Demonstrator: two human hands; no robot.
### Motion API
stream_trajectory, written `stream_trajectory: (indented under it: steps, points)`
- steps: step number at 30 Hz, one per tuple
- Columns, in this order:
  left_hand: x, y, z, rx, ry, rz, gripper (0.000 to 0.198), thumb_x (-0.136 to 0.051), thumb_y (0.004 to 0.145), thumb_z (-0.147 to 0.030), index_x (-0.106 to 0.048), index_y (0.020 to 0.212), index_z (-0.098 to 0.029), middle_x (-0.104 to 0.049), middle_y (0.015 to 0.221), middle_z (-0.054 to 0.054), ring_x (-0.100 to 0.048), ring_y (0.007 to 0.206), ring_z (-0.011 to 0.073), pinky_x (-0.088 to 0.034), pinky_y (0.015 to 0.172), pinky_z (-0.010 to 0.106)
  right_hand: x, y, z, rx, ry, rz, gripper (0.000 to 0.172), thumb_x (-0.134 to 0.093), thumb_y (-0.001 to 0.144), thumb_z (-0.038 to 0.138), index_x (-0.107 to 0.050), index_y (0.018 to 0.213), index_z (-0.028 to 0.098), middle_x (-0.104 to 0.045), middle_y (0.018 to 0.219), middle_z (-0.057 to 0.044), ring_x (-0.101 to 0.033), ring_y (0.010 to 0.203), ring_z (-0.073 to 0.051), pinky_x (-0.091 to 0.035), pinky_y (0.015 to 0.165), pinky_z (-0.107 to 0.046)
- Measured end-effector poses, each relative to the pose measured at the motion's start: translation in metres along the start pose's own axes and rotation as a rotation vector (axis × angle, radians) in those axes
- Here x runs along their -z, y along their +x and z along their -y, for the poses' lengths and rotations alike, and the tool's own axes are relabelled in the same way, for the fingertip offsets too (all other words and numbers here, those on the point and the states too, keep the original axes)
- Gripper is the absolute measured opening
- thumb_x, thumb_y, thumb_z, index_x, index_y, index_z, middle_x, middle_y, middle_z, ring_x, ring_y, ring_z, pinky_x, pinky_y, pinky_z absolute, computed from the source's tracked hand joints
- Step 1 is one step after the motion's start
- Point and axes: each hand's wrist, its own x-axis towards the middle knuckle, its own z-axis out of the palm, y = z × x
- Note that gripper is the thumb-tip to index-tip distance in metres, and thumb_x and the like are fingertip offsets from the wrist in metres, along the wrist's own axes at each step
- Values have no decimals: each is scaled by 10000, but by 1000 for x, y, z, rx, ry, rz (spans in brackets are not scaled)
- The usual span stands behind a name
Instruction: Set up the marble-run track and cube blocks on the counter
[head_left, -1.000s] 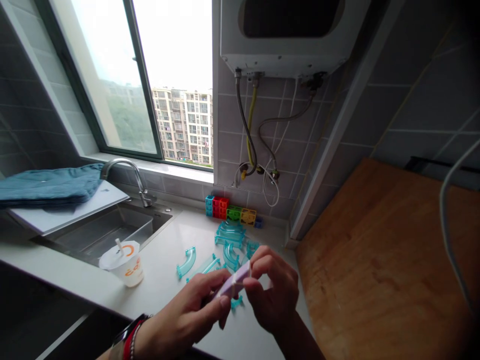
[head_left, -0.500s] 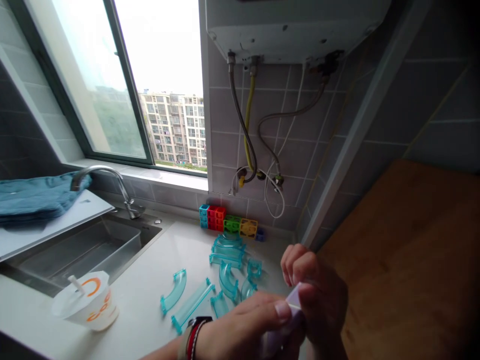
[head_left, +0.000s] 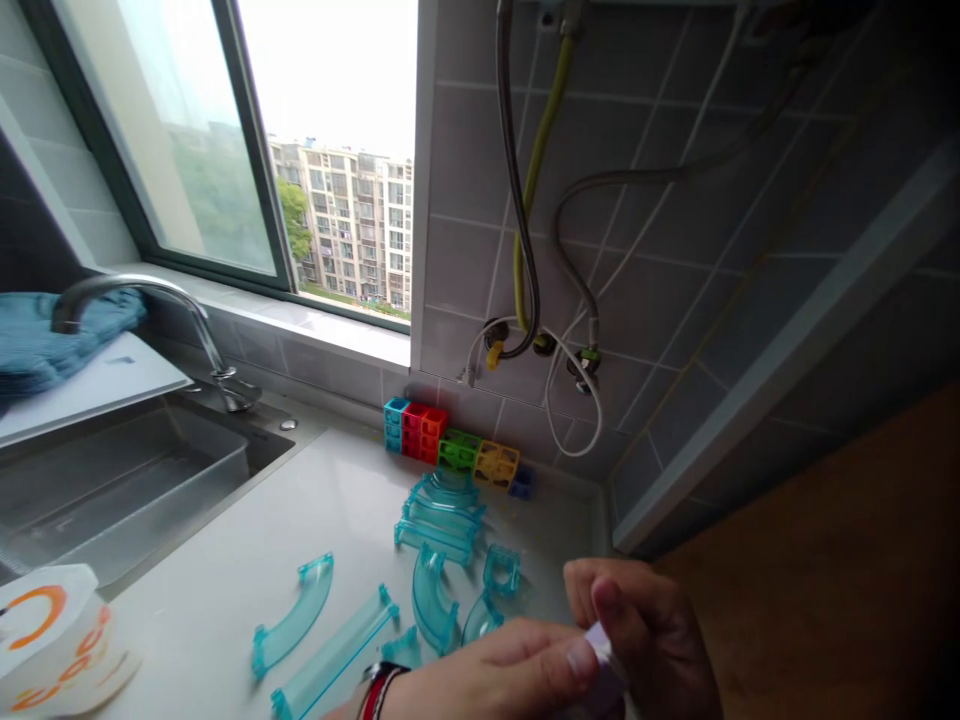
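Note:
My left hand (head_left: pixel 517 665), with a watch and a red bracelet at its wrist, pinches a small pale purple thing (head_left: pixel 600 680) between thumb and fingers. Its kind does not show, and its lower part is hidden. Close against it, my right hand (head_left: pixel 652 630) is curled with the thumb raised; what its fingers hold is hidden. Beyond my hands on the white counter lie clear teal track pieces: a curved track (head_left: pixel 296 615), a straight track (head_left: pixel 337 655), another curved track (head_left: pixel 433 600), a square piece (head_left: pixel 502 570) and a stacked group (head_left: pixel 439 525).
Along the wall stand red blocks (head_left: pixel 424 433), green blocks (head_left: pixel 459 452) and yellow blocks (head_left: pixel 496 464). A paper cup (head_left: pixel 60 640) is at the near left. The sink (head_left: pixel 259 470) and a tap (head_left: pixel 214 345) lie behind it. Hoses (head_left: pixel 525 250) hang on the wall.
The view has tilted down and come closer to the counter. My right thumb has lifted from the purple thing's edge. My left hand still pinches it.

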Motion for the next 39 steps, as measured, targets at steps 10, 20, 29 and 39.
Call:
stream_trajectory:
  steps: [10,20,29,39]
  points:
    - [11,-6,-2,116,251,-1,585,-362,1020,-711,-588,925,-180,-469,661,-23,-397,557,116,-313,509,229,4,7,-1,-249,57,117,605,-548,1020,531,-346,539,225,-278,517,48,-278,479,-103,-225,470,-278]
    - [11,-8,9,-156,759,-465,357,-552,1006,-558,-650,962,-218,-627,813,40,-518,711,189,-385,651,287,-11,11,-3,-255,-149,-112,599,-634,971,583,-381,573,214,-328,554,60,-308,535,-92,-256,499,-247]
    - [16,-17,-1,83,-24,68,435,-541,997,-634,-551,1025,-200,-444,553,-96,-298,365,53,-217,337,166,-15,12,10,-28,214,101,605,-516,930,777,-740,828,225,-669,920,-82,-643,891,-244,-544,820,-381]
    - [15,-10,5,39,168,-16,444,-595,967,-616,-589,904,-177,-455,530,-76,-321,394,61,-218,367,176,-6,13,-1,-63,324,240,514,-669,861,739,-713,769,235,-597,869,-57,-603,811,-220,-544,754,-378]
